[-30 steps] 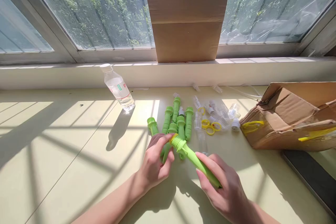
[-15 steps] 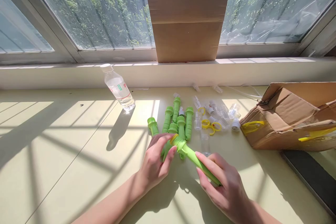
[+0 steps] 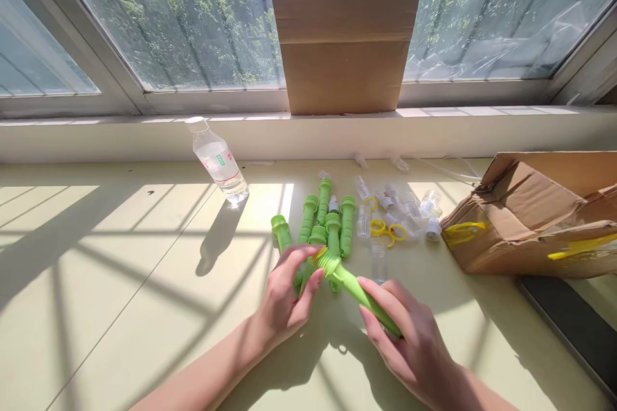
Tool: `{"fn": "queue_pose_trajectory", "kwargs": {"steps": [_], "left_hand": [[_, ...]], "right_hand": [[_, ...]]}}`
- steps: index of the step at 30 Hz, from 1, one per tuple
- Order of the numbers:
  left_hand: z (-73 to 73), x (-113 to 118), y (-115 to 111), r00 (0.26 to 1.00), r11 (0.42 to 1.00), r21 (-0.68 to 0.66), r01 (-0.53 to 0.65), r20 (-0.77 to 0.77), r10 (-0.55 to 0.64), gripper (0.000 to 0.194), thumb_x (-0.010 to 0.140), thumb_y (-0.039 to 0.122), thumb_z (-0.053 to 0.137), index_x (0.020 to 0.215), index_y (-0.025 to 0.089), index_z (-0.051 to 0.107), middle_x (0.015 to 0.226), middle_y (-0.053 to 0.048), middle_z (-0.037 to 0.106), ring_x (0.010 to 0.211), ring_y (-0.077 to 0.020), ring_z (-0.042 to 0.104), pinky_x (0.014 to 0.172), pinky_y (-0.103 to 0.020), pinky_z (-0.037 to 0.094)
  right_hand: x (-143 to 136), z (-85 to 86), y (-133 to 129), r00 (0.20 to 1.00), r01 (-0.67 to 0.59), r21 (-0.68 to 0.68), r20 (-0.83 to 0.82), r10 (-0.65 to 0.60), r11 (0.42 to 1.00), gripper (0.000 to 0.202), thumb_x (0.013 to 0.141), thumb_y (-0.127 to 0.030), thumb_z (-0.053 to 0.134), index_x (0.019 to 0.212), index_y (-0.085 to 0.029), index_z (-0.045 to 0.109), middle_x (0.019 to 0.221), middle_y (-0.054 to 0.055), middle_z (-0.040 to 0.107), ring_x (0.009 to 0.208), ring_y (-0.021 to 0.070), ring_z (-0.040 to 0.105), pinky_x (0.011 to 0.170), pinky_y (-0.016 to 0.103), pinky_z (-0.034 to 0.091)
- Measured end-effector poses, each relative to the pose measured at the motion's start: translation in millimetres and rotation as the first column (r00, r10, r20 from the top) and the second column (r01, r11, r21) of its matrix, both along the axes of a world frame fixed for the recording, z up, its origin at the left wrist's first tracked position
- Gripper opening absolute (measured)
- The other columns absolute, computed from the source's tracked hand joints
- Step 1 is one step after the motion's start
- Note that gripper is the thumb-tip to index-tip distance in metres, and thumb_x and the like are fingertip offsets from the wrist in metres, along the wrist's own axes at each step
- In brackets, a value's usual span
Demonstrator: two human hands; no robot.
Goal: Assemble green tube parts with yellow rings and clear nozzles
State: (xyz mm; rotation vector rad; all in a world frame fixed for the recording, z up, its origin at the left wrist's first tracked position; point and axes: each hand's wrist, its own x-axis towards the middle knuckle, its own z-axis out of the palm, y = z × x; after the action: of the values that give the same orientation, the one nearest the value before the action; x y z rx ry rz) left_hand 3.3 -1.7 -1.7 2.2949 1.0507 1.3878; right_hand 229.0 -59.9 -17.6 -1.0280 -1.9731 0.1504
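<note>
A green threaded tube (image 3: 354, 286) is held at a slant between both hands, above the table. My right hand (image 3: 407, 334) is wrapped round its lower end. The thumb and fingers of my left hand (image 3: 292, 286) pinch a yellow ring (image 3: 319, 255) at its threaded end. Behind the hands, several green tubes (image 3: 346, 225) stand or lean close together. To their right lie clear plastic pieces (image 3: 364, 221), white-capped parts (image 3: 432, 229) and several yellow rings (image 3: 398, 232).
A water bottle (image 3: 220, 164) stands at the back left. On the right are an open cardboard box (image 3: 525, 212) and a dark flat object (image 3: 569, 327). A window sill (image 3: 144, 141) runs along the back, with a cardboard sheet (image 3: 344, 70) above it.
My right hand and the green tube have shifted very slightly left. My left hand keeps its pinch on the yellow ring.
</note>
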Motion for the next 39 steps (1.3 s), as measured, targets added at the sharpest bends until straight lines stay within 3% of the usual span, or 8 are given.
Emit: {"fn": "queue_pose_trajectory", "kwargs": {"steps": [5,13,26,39], "left_hand": [[2.4,2.0,-3.1,0.998,0.999,-0.050,0.018,0.054,-0.015,0.034,0.093,0.013,0.057,0.125,0.026,0.052,0.120,-0.010,0.069,0.113,-0.0236,0.066,0.094,-0.041,0.056],[3.4,7.0,-9.9,0.971,0.920,-0.391,0.029,0.231,0.068,0.013,0.096,0.029,0.060,0.107,0.025,0.056,0.118,-0.009,0.071,0.109,-0.0247,0.068,0.096,-0.046,0.057],[5.8,5.4,-8.6,0.963,0.904,-0.417,0.098,0.270,0.020,0.013,0.097,0.035,0.059,0.105,0.026,0.054,0.119,-0.010,0.069,0.111,-0.0242,0.067,0.092,-0.044,0.058],[6.4,5.4,-9.7,0.968,0.905,-0.418,0.076,0.249,0.034,0.013,0.097,0.035,0.059,0.103,0.025,0.052,0.115,-0.010,0.069,0.106,-0.0232,0.066,0.086,-0.039,0.056]], "right_hand": [[-0.5,0.2,0.1,0.999,0.003,-0.001,0.032,-0.003,1.000,0.042,0.096,-0.015,0.056,0.138,-0.014,0.053,0.079,0.004,0.060,0.061,0.0154,0.058,0.056,0.028,0.053],[-0.2,-3.0,1.7,1.000,0.010,-0.024,0.027,-0.010,1.000,0.040,0.096,-0.017,0.056,0.136,-0.014,0.055,0.079,0.004,0.061,0.061,0.0159,0.058,0.056,0.028,0.053],[-0.2,0.6,1.4,0.998,0.009,-0.017,0.068,-0.008,1.000,0.038,0.097,-0.017,0.054,0.136,-0.012,0.055,0.077,0.005,0.059,0.060,0.0168,0.057,0.054,0.028,0.052],[0.2,0.3,2.0,0.997,0.000,0.022,0.080,-0.002,1.000,0.039,0.099,-0.016,0.047,0.137,-0.012,0.053,0.075,0.007,0.065,0.057,0.0192,0.060,0.052,0.030,0.053]]}}
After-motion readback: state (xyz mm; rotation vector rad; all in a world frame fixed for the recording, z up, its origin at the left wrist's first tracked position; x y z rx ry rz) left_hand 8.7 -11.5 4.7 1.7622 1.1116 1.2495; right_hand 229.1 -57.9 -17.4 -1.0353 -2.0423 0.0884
